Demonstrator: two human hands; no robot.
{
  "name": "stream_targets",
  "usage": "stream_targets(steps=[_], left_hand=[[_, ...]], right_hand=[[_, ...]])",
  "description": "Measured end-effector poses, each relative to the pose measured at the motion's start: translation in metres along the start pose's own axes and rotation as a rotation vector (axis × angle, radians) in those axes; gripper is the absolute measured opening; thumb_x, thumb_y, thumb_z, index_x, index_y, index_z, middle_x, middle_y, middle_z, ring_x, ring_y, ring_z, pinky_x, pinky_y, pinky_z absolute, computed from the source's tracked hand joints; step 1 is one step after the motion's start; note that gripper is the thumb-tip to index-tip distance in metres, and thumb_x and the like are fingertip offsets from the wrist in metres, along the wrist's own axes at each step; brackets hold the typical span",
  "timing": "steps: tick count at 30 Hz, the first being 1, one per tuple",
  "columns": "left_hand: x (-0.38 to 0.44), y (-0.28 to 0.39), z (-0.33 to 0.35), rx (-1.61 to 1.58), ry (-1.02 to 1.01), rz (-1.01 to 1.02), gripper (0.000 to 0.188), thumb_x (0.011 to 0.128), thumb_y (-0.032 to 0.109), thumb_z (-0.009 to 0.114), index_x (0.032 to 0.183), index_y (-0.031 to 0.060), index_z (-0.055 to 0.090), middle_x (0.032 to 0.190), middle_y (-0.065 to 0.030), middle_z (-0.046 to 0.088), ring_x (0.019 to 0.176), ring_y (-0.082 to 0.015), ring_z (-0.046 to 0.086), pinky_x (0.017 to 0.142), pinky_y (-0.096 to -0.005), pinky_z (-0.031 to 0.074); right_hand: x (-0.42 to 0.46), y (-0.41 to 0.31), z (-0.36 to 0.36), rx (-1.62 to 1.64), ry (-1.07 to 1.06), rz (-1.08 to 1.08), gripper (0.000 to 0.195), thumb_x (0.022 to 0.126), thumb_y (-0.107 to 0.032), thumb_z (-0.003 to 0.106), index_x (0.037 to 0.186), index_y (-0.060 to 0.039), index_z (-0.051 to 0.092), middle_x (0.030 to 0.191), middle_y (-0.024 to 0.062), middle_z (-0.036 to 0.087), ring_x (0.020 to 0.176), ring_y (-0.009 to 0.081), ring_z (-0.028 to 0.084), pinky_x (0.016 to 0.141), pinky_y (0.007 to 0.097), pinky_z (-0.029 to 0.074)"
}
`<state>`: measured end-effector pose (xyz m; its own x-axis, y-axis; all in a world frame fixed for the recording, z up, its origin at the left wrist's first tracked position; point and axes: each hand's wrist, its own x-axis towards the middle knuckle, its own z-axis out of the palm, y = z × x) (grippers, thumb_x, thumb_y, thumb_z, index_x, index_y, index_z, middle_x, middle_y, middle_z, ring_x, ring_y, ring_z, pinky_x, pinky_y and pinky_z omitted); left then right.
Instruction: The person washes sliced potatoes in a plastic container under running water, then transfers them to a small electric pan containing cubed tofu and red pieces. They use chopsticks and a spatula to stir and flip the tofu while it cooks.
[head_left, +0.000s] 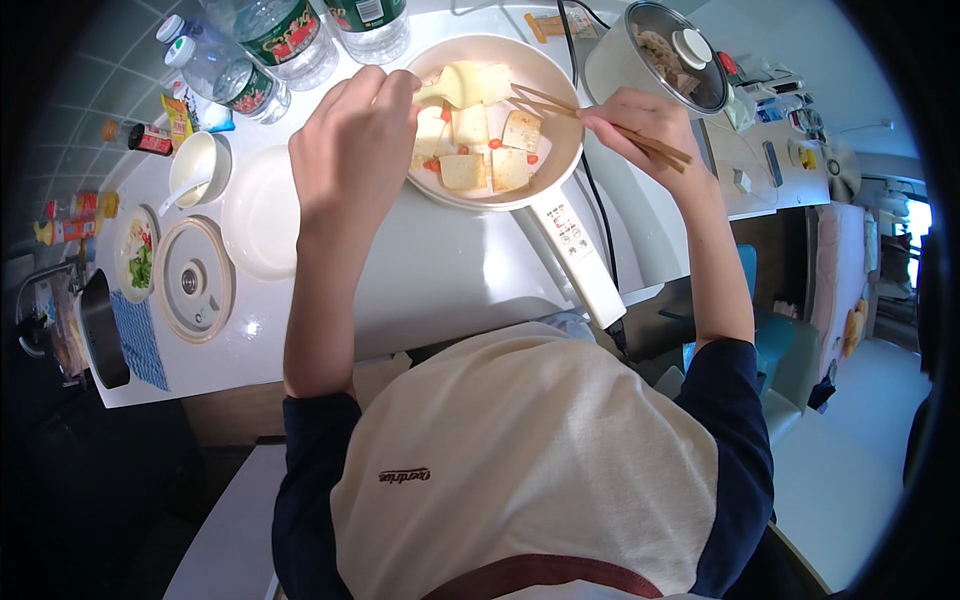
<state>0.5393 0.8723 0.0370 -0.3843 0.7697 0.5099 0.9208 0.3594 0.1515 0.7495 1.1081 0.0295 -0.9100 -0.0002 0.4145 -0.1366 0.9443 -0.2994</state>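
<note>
Before me stands a cream electric frying pan (559, 161), its control panel set in the white handle (577, 255). Several tofu slices (463, 172), some browned, lie in it among red chilli pieces (495, 144). My left hand (356, 142), over the pan's left rim, grips a pale yellow spatula (459, 84); its grip is hidden by my fingers. The blade is against a tofu slice (493, 82) at the far side. From the right, my right hand (645, 131) holds a pair of wooden chopsticks (547, 101), tips at that same slice.
Left of the pan are a white plate (259, 217), a bowl with a spoon (196, 169), a lid (193, 279) and a plate of chopped greens (139, 259). Water bottles (232, 82) stand behind. A lidded pot (622, 60) and black cable (596, 202) are at right.
</note>
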Motion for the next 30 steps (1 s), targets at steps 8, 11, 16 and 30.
stream_targets(steps=[8, 11, 16, 30], left_hand=[[-0.003, 0.002, -0.007, -0.051, -0.053, -0.053, 0.016, 0.084, 0.016, 0.076, 0.099, 0.014, 0.07, 0.085, -0.0021, 0.065, 0.079, -0.0218, 0.067, 0.066, -0.0352, 0.052], [-0.005, 0.001, -0.012, -0.031, -0.06, -0.069, 0.016, 0.084, 0.015, 0.076, 0.099, 0.0133, 0.07, 0.085, -0.0024, 0.066, 0.077, -0.0219, 0.067, 0.065, -0.0348, 0.052], [-0.008, -0.001, -0.016, -0.064, 0.024, -0.03, 0.017, 0.082, 0.012, 0.077, 0.097, 0.0121, 0.069, 0.083, -0.0033, 0.065, 0.071, -0.0238, 0.065, 0.061, -0.0345, 0.05], [-0.008, -0.005, -0.013, -0.093, 0.063, -0.012, 0.02, 0.082, 0.011, 0.078, 0.099, 0.0122, 0.068, 0.084, -0.004, 0.066, 0.068, -0.0268, 0.063, 0.059, -0.0366, 0.049]], right_hand=[[-0.014, 0.008, 0.017, 0.113, 0.185, 0.091, 0.013, 0.087, -0.012, 0.075, 0.092, 0.0, 0.078, 0.076, 0.0104, 0.07, 0.065, 0.0209, 0.065, 0.057, 0.0299, 0.051], [-0.009, 0.003, 0.022, 0.126, 0.185, 0.06, 0.013, 0.087, -0.012, 0.075, 0.092, 0.0001, 0.078, 0.075, 0.0105, 0.07, 0.065, 0.0214, 0.066, 0.057, 0.0295, 0.051], [-0.001, -0.012, 0.017, 0.093, 0.228, 0.138, 0.013, 0.088, -0.012, 0.074, 0.09, 0.0004, 0.077, 0.074, 0.0101, 0.07, 0.065, 0.0212, 0.066, 0.056, 0.029, 0.051], [-0.002, -0.013, 0.013, 0.098, 0.227, 0.181, 0.014, 0.088, -0.013, 0.073, 0.087, 0.0, 0.076, 0.069, 0.0097, 0.065, 0.061, 0.0228, 0.062, 0.056, 0.0327, 0.049]])
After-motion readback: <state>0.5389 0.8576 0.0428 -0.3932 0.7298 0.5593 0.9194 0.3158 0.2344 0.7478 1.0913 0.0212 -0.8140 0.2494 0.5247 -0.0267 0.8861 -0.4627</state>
